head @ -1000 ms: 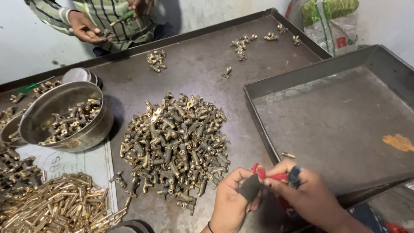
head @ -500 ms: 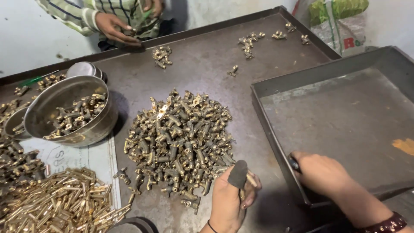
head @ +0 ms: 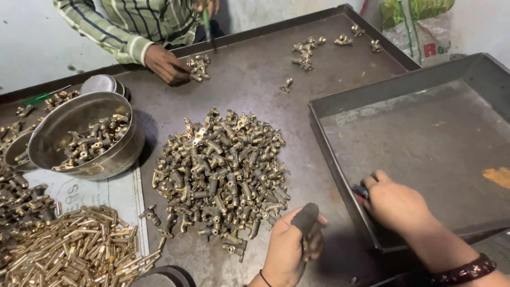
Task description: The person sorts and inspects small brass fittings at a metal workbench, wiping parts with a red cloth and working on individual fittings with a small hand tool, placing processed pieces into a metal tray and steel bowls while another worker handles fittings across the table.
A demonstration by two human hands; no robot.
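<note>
A big heap of small brass fittings (head: 223, 175) lies in the middle of a dark metal table (head: 255, 79). My left hand (head: 291, 245) rests at the heap's near right edge, curled around a small brass part, with a dark cover on its thumb. My right hand (head: 396, 204) lies inside the near left corner of a large empty metal tray (head: 478, 106), closed on a small tool with a red and dark handle, mostly hidden under the fingers.
A steel bowl (head: 53, 159) with brass fittings stands at the left, with a pile of brass pins (head: 79, 250) below it. Another person in a striped sleeve handles fittings (head: 199, 66) at the far edge. More small groups of fittings (head: 308, 50) lie far right, beside a plastic bag (head: 419, 24).
My hands were together on the red-handled tool; they have since separated. The right hand moved right into the tray's corner with the tool, and the left hand stayed by the heap.
</note>
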